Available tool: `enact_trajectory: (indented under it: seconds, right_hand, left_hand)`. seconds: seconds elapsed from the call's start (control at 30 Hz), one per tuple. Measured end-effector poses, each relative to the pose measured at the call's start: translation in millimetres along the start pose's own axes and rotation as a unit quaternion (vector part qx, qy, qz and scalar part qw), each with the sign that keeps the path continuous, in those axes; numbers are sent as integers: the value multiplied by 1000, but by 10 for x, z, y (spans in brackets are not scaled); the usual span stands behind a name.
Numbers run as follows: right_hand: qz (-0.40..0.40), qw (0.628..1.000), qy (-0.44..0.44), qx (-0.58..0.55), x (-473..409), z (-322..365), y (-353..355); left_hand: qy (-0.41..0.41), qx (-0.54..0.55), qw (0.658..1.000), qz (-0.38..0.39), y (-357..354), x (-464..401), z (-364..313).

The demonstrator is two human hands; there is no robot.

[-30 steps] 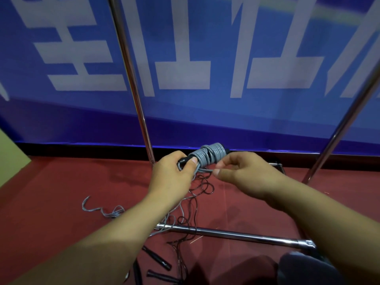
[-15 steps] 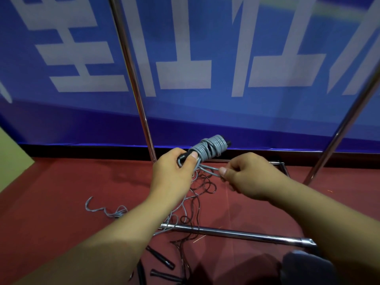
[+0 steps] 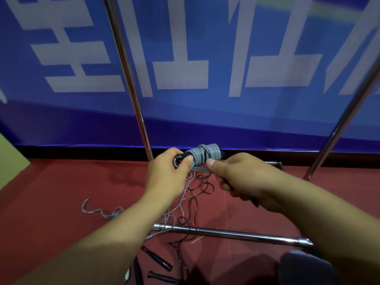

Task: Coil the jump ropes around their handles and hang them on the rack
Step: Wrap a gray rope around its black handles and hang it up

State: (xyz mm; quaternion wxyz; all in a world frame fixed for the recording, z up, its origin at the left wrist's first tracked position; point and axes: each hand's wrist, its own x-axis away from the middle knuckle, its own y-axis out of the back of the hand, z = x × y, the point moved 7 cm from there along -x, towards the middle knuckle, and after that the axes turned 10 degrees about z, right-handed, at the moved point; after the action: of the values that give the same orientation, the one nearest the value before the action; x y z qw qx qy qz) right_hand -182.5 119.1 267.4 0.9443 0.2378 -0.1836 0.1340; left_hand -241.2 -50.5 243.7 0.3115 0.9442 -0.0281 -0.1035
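Observation:
A grey jump rope (image 3: 205,155) is wound in many turns around its black handles, held in mid-air near the wall's base. My left hand (image 3: 167,173) grips the left end of the handles, thumb pressing on the coil. My right hand (image 3: 238,177) pinches the grey strand just under the coil's right side. Below them, loose grey rope (image 3: 102,212) and a thin dark rope (image 3: 197,194) lie tangled on the red floor. The steel rack has two uprights (image 3: 131,79) and a base bar (image 3: 236,235).
Several black handles (image 3: 158,261) of other ropes lie on the floor at the bottom. A blue banner with white characters (image 3: 185,68) covers the wall behind the rack. A blue-clad knee (image 3: 304,268) shows at the bottom right.
My right hand pulled the grey strand down and to the right, then came back up beside the coil. The coiled handles stayed in my left hand.

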Motion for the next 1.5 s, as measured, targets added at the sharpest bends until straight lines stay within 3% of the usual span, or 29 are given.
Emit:
enact_trajectory:
  seconds: [0.1, 0.23, 0.4, 0.73, 1.07, 1.3, 1.43, 1.5]
  right_hand:
    - [41, 988, -21, -147, -13, -82, -25]
    - [97, 946, -71, -301, 3, -178, -33]
    - [153, 892, -102, -412, 29, -232, -38]
    - [134, 872, -121, -455, -1, -308, 43]
    - [59, 858, -149, -489, -32, -452, 179]
    - [35, 889, -141, -433, -29, -458, 248]
    - [27, 969, -100, -226, -46, -388, 338]
    - [10, 987, -84, -140, -43, -366, 386]
  left_hand:
    - [4, -35, 998, 44, -57, 15, -27]
    - [-9, -75, 988, 135, -207, 51, -76]
    - [-20, -117, 972, 201, -302, 112, -165]
    - [-144, -235, 906, 322, -448, 347, -519]
    - [-172, -222, 892, 354, -487, 411, -651]
    - [-182, -213, 897, 343, -462, 433, -706]
    - [-185, -192, 897, 352, -457, 483, -746]
    - [-189, -186, 893, 365, -466, 528, -769]
